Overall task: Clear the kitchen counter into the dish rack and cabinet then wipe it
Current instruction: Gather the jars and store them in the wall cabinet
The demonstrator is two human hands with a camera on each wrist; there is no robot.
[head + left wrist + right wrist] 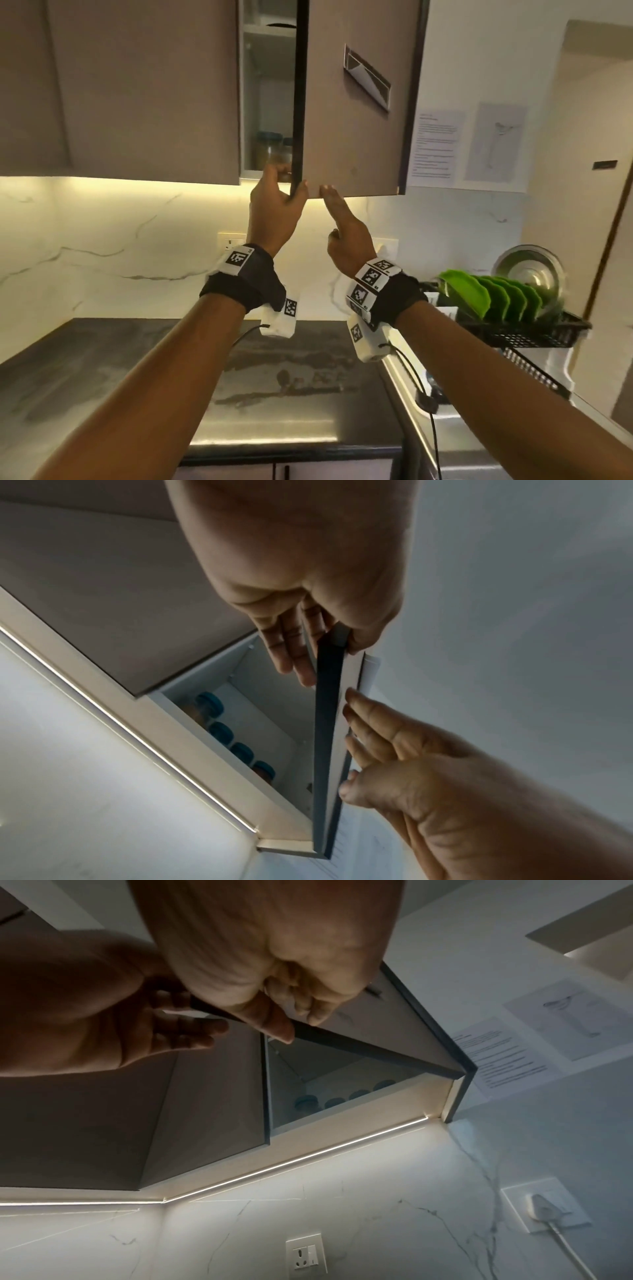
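The upper cabinet door (356, 102) stands partly open, its dark edge facing me. My left hand (279, 195) pinches the door's lower free corner, thumb on the front face and fingers behind it. My right hand (337, 212) touches the front face near the bottom edge with straight fingers. Several blue-lidded jars (270, 147) stand on the bottom shelf inside. From below, the left wrist view shows the left hand (291, 601), the door edge (327, 723), the right hand (394, 750) and the jars (222, 731). The right wrist view shows the right hand (284, 1001) on the door (377, 1047).
The dark counter (291, 377) lies below my arms. At the right a black dish rack (534, 334) holds green plates (493, 298) and a steel bowl (529, 267), beside a steel sink (455, 428). Papers (435, 147) hang on the wall right of the cabinet.
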